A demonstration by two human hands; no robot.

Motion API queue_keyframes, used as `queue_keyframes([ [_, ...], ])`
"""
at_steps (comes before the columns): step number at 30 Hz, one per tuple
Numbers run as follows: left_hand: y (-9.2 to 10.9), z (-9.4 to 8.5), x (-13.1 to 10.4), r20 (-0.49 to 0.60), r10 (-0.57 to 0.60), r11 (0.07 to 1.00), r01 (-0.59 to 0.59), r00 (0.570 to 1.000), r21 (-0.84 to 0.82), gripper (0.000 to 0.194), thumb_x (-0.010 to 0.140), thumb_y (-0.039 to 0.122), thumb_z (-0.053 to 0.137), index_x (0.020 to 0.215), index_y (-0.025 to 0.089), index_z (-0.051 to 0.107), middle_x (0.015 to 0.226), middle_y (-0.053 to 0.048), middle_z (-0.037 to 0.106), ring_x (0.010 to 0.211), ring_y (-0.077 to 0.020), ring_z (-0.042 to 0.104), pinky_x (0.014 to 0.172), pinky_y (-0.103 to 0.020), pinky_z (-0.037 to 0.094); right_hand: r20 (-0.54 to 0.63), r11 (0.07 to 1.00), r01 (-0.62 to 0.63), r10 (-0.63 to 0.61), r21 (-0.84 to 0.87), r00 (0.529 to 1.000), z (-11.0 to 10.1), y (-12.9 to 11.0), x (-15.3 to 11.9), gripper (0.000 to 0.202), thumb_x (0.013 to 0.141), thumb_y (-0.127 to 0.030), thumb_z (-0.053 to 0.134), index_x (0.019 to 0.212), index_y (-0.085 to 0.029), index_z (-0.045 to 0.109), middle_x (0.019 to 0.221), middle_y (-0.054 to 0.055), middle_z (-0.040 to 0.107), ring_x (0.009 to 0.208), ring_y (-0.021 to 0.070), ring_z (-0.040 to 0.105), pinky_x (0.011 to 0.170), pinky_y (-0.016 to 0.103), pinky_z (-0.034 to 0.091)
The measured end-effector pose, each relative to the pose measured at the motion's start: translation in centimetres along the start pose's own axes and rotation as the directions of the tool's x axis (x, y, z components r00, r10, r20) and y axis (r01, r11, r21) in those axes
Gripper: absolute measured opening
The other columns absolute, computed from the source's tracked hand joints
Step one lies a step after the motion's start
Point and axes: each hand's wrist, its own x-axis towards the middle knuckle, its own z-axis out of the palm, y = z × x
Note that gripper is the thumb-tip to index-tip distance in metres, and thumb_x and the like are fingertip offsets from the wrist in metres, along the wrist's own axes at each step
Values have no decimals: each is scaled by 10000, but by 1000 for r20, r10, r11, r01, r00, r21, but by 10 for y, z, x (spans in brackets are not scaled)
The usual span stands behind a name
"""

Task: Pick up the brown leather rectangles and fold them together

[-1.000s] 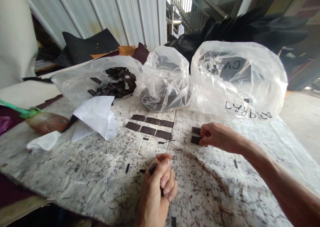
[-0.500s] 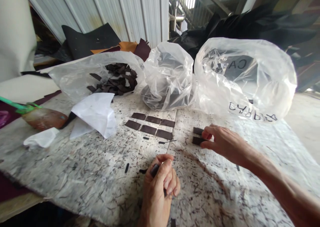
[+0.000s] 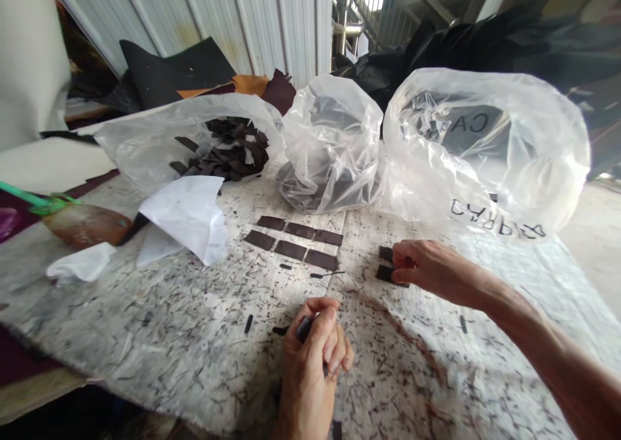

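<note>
My left hand (image 3: 315, 352) is closed around a small stack of dark leather-like pieces (image 3: 304, 329), whose ends show past the thumb and below the fingers. Farther right, my right hand (image 3: 427, 265) rests on the table with its fingers curled together over the right ends of two dark rectangular pieces. The thumb touches the nearer piece (image 3: 385, 272); the index finger is at the farther piece (image 3: 385, 252). The fingertips partly hide both. Left of them, several dark brown rectangles (image 3: 291, 250) lie flat in two rows.
Clear plastic bags stand behind: one with dark scraps (image 3: 228, 149), a bunched middle bag (image 3: 332, 162), and a wide lettered bag (image 3: 524, 168). White paper (image 3: 187, 213) and a stained brown container with a green handle (image 3: 85, 226) lie left. Thin offcuts litter the table cloth (image 3: 194, 336).
The fingers of my right hand have drawn closer together over the two pieces. My left hand keeps its grip. The whole view has shifted slightly.
</note>
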Motion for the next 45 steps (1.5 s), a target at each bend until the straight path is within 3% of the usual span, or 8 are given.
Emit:
queue_keyframes([
  [14,1,-2,-3,49,-5,1000,4,999,18,95,835,245,597,792,162,581,453,97,285,414,-36,246,430,-173,316,-178,987,111,-131,-116,975,18,4,-17,96,847,-203,512,751,-213,520,738,-15,550,540,110,493,488,226,290],
  [25,-1,-1,-4,70,40,998,-43,997,38,79,843,227,582,810,157,567,479,97,260,433,-39,236,433,-172,309,-215,994,93,-78,58,973,18,11,-16,34,792,-198,522,824,-209,519,632,-36,559,517,119,471,490,222,310],
  [30,-2,-2,-3,64,31,999,-33,997,25,64,831,215,591,824,154,571,484,98,266,437,-39,241,436,-173,306,-270,988,142,-121,59,955,23,-1,-25,109,783,-105,482,809,-209,497,643,-40,549,528,107,444,511,223,302],
  [33,-2,-2,-3,62,25,999,-27,998,23,68,834,219,590,814,156,573,487,96,275,437,-40,249,444,-176,310,-241,962,210,-165,175,956,20,-12,-36,107,786,-107,505,754,-208,508,583,-49,505,495,97,412,484,222,290],
  [36,-2,-2,-3,69,25,999,-26,997,20,71,839,227,586,821,158,582,496,93,283,440,-41,260,460,-182,321,-121,777,228,-194,587,973,16,-21,-48,64,815,-214,574,765,-217,534,594,-44,518,507,94,432,459,208,310],
  [39,-1,-3,-3,66,-5,999,2,998,40,109,851,267,576,840,161,600,521,78,339,476,-51,331,507,-193,353,-61,375,117,-158,920,985,23,-27,-52,207,769,-354,678,778,-206,534,625,-34,543,464,72,423,404,184,302],
  [41,0,-5,-4,59,-26,996,21,998,84,144,859,304,563,854,169,615,560,59,412,525,-62,401,544,-193,369,-13,196,36,-119,980,993,34,-31,-52,297,708,-399,742,771,-193,538,574,-52,509,407,51,383,370,174,275],
  [45,1,-8,-7,44,-17,987,10,999,163,202,860,387,552,872,200,627,713,17,566,666,-95,515,620,-203,405,28,59,-24,-68,998,997,61,-45,-50,390,622,-451,800,746,-171,558,564,-48,505,439,53,382,392,173,309],
])
